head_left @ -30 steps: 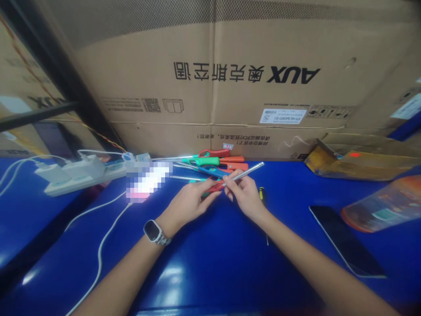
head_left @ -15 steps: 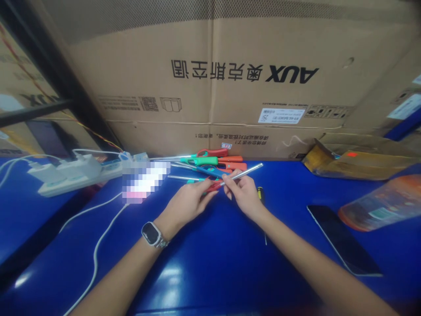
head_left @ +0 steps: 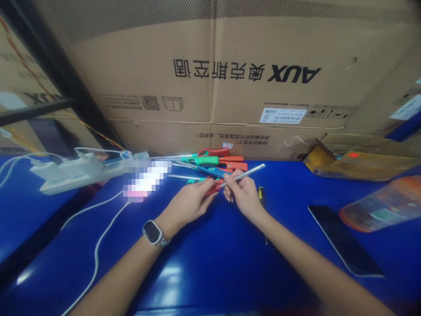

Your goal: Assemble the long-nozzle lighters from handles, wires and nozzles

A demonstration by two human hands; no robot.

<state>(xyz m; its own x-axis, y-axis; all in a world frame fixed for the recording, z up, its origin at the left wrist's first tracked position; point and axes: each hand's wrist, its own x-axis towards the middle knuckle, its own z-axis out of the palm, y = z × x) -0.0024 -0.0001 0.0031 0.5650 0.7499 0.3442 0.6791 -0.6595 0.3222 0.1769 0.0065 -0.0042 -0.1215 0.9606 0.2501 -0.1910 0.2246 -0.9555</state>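
A long-necked gas lighter (head_left: 251,170) with a red handle and a metal tube is held between both hands above the blue table. My left hand (head_left: 188,200) is closed around the red handle, covering most of it. On the metal tube, my right hand (head_left: 244,194) pinches with thumb and fingers; the tube's tip sticks out up and to the right. Just behind the hands lies a pile of similar lighters, among them a green lighter (head_left: 205,160), a blue lighter (head_left: 215,171) and a red lighter (head_left: 219,152). A yellow-and-black screwdriver (head_left: 261,193) lies partly hidden beyond my right wrist.
A white power strip (head_left: 70,182) with plugged-in chargers and cables is at the left, beside a blurred bright patch. To the right lie a phone (head_left: 344,239), a clear plastic jar (head_left: 381,208) and an open cardboard piece (head_left: 355,166). A large carton (head_left: 158,48) stands behind.
The view has shifted very slightly. Both hands keep their grip on the lighter, with its red handle turned a little in my fingers at most.
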